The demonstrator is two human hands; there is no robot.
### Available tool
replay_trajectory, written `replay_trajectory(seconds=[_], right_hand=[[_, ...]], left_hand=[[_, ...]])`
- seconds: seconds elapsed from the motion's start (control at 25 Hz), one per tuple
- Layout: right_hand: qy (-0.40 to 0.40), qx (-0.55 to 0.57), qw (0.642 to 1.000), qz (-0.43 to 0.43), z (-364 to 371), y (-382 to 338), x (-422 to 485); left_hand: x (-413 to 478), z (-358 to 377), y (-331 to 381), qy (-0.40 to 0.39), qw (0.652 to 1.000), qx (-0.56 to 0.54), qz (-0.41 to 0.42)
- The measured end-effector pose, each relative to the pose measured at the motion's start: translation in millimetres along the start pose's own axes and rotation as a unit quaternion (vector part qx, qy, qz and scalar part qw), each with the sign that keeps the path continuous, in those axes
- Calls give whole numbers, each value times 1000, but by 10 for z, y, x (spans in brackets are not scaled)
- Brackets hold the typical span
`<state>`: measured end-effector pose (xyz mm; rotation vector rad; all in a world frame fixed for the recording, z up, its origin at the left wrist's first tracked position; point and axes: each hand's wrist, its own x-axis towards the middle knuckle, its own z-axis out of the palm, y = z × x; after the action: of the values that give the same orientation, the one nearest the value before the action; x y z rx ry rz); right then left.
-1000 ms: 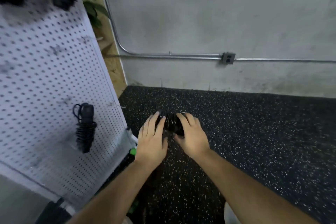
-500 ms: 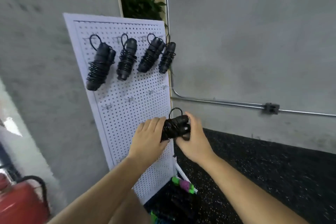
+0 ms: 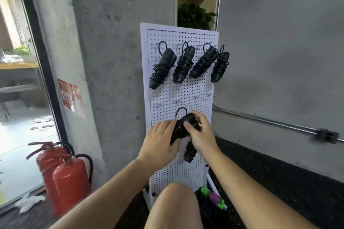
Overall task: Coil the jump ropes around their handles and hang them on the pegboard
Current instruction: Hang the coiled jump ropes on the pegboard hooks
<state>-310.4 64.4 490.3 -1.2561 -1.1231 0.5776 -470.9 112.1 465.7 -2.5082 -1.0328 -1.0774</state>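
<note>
A white pegboard [image 3: 167,96] stands upright against the concrete wall. Several coiled black jump ropes [image 3: 183,67] hang from hooks along its top row. Both hands hold one more coiled black jump rope [image 3: 183,127] in front of the board's middle, its loop sticking up just below a row of bare hooks [image 3: 176,101]. My left hand [image 3: 160,142] cups the bundle from the left with fingers fairly straight. My right hand [image 3: 202,134] grips it from the right, thumb across the handles. Another coiled rope [image 3: 189,151] hangs on the board behind my right hand, mostly hidden.
Two red fire extinguishers [image 3: 65,174] stand on the floor at the left by a glass door. A green and purple jump rope [image 3: 214,197] lies at the board's foot on the black speckled mat. My knee [image 3: 175,204] is at the bottom centre. A metal conduit [image 3: 270,121] runs along the right wall.
My view has swung up and left from the floor to the full pegboard. Both hands have carried the coiled rope up to the board's middle, under the bare hooks.
</note>
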Motion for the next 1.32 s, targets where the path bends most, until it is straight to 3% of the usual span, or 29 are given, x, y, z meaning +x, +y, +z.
replay_trajectory(seconds=[0.44, 0.72, 1.08, 1.32], right_hand=[[-36, -19, 999, -3, 506, 198, 489], [-48, -101, 993, -36, 624, 512, 753], [-83, -296, 932, -193, 314, 923, 442], [-119, -382, 892, -211, -124, 1460, 92]], left_hand=[[34, 212, -503, -4, 997, 4, -74], [111, 542, -691, -48, 994, -1, -103], [-203, 765, -545, -9, 999, -3, -53], [-354, 1164, -268, -81, 995, -65, 4]])
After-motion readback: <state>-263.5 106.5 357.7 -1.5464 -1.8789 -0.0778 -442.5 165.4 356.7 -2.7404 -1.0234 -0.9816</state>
